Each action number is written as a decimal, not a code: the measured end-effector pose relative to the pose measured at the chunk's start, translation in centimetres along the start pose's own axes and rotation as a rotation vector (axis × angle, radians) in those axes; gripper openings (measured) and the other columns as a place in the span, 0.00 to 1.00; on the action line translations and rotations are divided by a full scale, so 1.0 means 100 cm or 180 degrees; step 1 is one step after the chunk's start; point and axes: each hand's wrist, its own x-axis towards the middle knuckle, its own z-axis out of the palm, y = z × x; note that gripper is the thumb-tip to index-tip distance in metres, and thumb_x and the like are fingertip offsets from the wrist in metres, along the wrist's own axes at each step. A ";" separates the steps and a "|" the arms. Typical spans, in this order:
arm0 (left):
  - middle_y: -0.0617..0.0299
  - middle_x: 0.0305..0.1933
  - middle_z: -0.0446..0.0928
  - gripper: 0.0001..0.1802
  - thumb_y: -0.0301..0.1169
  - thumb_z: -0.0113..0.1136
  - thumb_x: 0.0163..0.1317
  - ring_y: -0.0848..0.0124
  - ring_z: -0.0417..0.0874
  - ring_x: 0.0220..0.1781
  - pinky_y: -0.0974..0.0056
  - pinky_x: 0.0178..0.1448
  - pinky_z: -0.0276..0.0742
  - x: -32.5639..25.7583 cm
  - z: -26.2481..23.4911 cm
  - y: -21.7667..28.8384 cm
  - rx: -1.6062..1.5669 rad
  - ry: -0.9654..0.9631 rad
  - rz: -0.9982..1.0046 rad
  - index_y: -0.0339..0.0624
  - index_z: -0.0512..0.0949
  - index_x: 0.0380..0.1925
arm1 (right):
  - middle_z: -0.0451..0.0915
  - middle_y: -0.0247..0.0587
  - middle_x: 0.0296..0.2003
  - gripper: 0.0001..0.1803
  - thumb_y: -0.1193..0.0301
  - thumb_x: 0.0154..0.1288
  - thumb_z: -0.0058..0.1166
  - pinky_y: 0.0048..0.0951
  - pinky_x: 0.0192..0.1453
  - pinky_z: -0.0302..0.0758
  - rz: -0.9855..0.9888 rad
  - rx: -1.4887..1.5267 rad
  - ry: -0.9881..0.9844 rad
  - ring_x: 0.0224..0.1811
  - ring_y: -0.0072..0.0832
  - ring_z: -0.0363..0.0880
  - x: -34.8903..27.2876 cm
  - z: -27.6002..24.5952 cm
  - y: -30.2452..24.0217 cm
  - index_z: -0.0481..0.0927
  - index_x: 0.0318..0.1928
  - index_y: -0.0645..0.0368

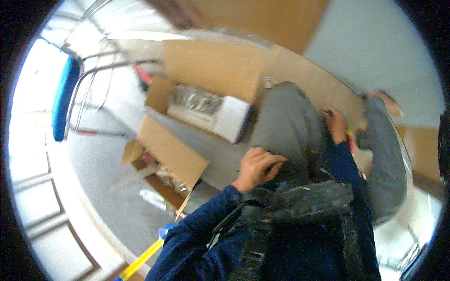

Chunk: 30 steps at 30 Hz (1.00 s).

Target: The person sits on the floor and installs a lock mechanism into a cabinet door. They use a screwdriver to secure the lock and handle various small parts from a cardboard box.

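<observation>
My left hand (258,169) is closed, its fingers curled above the thigh of my grey trousers (286,124). Whatever it may hold is hidden. On the far side of the knee, my right hand (336,125) also has bent fingers, with a small dark spot at the fingertips too blurred to name. Just beside that wrist shows a red and yellow object (350,143), partly covered by the sleeve. To the left of my knee stands an open cardboard box (211,58), holding a white carton (233,119) and crumpled clear or grey wrapping (194,100).
Nearer on the left is a smaller open cardboard box (173,150) with mixed small items inside. A clear plastic piece (154,199) lies beside it. Beyond are a metal-framed chair with a blue part (65,98) and a red and black object (143,77). A yellow strip (143,257) lies at lower left.
</observation>
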 end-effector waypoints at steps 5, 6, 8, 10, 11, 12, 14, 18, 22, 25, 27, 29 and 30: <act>0.66 0.25 0.75 0.11 0.26 0.66 0.49 0.66 0.74 0.30 0.63 0.36 0.69 -0.004 -0.006 0.001 -0.0123 0.0258 -0.0020 0.51 0.80 0.35 | 0.81 0.47 0.38 0.11 0.70 0.58 0.57 0.37 0.43 0.74 -0.0547 0.0009 -0.0095 0.39 0.42 0.79 0.010 0.008 0.024 0.79 0.43 0.56; 0.66 0.25 0.74 0.11 0.26 0.66 0.50 0.66 0.74 0.30 0.64 0.36 0.69 -0.007 -0.007 0.002 -0.0143 0.0320 -0.0058 0.51 0.80 0.35 | 0.81 0.47 0.37 0.11 0.70 0.58 0.57 0.36 0.43 0.74 -0.0511 -0.0039 -0.0216 0.39 0.42 0.79 0.011 0.009 0.020 0.79 0.43 0.56; 0.64 0.25 0.73 0.11 0.26 0.66 0.50 0.66 0.74 0.30 0.63 0.36 0.70 -0.013 -0.011 0.001 -0.0142 0.0480 -0.0055 0.49 0.80 0.35 | 0.80 0.47 0.37 0.10 0.71 0.59 0.57 0.36 0.43 0.74 -0.0430 -0.0139 -0.0453 0.38 0.42 0.79 0.014 0.011 0.013 0.78 0.43 0.56; 0.64 0.25 0.73 0.11 0.25 0.66 0.50 0.65 0.74 0.30 0.62 0.36 0.71 -0.024 -0.013 -0.001 -0.0198 0.0653 -0.0101 0.49 0.80 0.35 | 0.80 0.48 0.39 0.11 0.69 0.61 0.55 0.37 0.45 0.73 -0.0610 -0.0108 -0.0545 0.40 0.43 0.79 0.012 0.006 0.009 0.79 0.44 0.56; 0.64 0.25 0.74 0.12 0.25 0.66 0.50 0.65 0.74 0.30 0.62 0.35 0.72 -0.027 -0.015 0.000 -0.0221 0.0718 -0.0115 0.49 0.80 0.36 | 0.80 0.48 0.39 0.12 0.68 0.62 0.55 0.37 0.46 0.73 -0.0701 -0.0088 -0.0593 0.41 0.43 0.79 0.010 0.004 0.008 0.79 0.45 0.56; 0.64 0.26 0.74 0.13 0.25 0.66 0.50 0.65 0.75 0.30 0.62 0.35 0.72 -0.028 -0.020 0.001 -0.0226 0.0779 -0.0129 0.50 0.80 0.37 | 0.80 0.49 0.41 0.13 0.66 0.63 0.53 0.37 0.48 0.73 -0.0600 -0.0179 -0.0507 0.43 0.43 0.78 0.011 0.004 0.016 0.78 0.47 0.56; 0.63 0.26 0.75 0.13 0.25 0.65 0.51 0.64 0.76 0.30 0.61 0.34 0.73 -0.033 -0.035 0.005 -0.0168 0.0866 -0.0227 0.50 0.81 0.38 | 0.80 0.49 0.44 0.15 0.64 0.65 0.51 0.38 0.52 0.72 -0.0451 -0.0064 -0.0388 0.46 0.44 0.78 0.028 -0.001 0.052 0.78 0.49 0.56; 0.60 0.25 0.75 0.13 0.24 0.63 0.52 0.62 0.77 0.28 0.61 0.32 0.74 -0.058 -0.067 0.011 0.0039 0.0931 -0.0664 0.48 0.81 0.39 | 0.80 0.48 0.46 0.16 0.64 0.66 0.48 0.37 0.55 0.71 -0.0575 -0.0560 -0.0026 0.49 0.45 0.77 0.047 -0.055 0.058 0.77 0.51 0.56; 0.58 0.25 0.76 0.13 0.24 0.62 0.51 0.60 0.77 0.27 0.61 0.31 0.74 -0.093 -0.090 0.017 0.0252 0.1108 -0.1132 0.47 0.81 0.39 | 0.80 0.49 0.47 0.16 0.65 0.68 0.44 0.35 0.53 0.71 -0.0684 -0.1462 0.0553 0.49 0.46 0.77 0.071 -0.112 0.076 0.77 0.52 0.54; 0.59 0.27 0.78 0.10 0.26 0.62 0.53 0.61 0.80 0.30 0.61 0.33 0.76 -0.115 -0.095 0.023 0.0372 0.0979 -0.1334 0.47 0.80 0.37 | 0.79 0.51 0.47 0.17 0.65 0.67 0.43 0.39 0.53 0.71 -0.0640 -0.1898 0.0373 0.49 0.48 0.77 0.113 -0.175 0.135 0.76 0.54 0.52; 0.59 0.28 0.78 0.11 0.26 0.62 0.53 0.61 0.80 0.31 0.61 0.34 0.76 -0.128 -0.087 0.027 0.0319 0.0919 -0.1365 0.47 0.79 0.38 | 0.79 0.51 0.47 0.17 0.65 0.67 0.43 0.39 0.53 0.71 -0.0483 -0.2036 0.0224 0.48 0.48 0.77 0.119 -0.196 0.154 0.76 0.54 0.52; 0.58 0.30 0.79 0.13 0.25 0.62 0.52 0.60 0.80 0.32 0.61 0.35 0.76 -0.138 -0.078 0.030 0.0157 0.0826 -0.1314 0.46 0.79 0.41 | 0.79 0.52 0.47 0.17 0.65 0.67 0.42 0.40 0.53 0.71 -0.0363 -0.2114 0.0136 0.48 0.49 0.77 0.116 -0.201 0.165 0.76 0.54 0.53; 0.58 0.31 0.79 0.13 0.26 0.62 0.53 0.59 0.80 0.32 0.60 0.35 0.77 -0.138 -0.078 0.034 0.0035 0.0746 -0.1348 0.46 0.79 0.41 | 0.79 0.52 0.47 0.17 0.65 0.67 0.42 0.40 0.53 0.71 -0.0332 -0.2122 0.0089 0.48 0.49 0.77 0.114 -0.201 0.167 0.75 0.54 0.53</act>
